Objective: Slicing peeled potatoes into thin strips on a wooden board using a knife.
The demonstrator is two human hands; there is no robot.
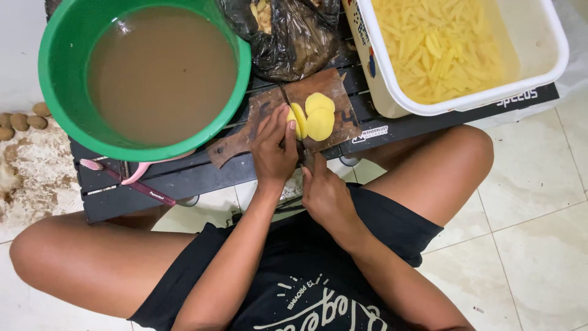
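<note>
Yellow potato slices [313, 116] lie just right of your left hand [274, 147], which pins them; your right hand [324, 193] grips the knife [286, 98], blade pointing away.

Two hands [274, 147], one green basin [55, 92], one white tub [539, 67], three potato slices [320, 122], four whole potatoes [21, 121].

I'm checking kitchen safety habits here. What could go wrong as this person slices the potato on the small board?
1. The left hand pins the potato with its fingertips right beside the knife blade, so a slip could cut them.
2. The wooden cutting board sits crooked on the slatted black table, touching the full green basin; a jolt might spill the murky water.
3. Cut slices lie loose near the board's edge and may slide off.
</note>
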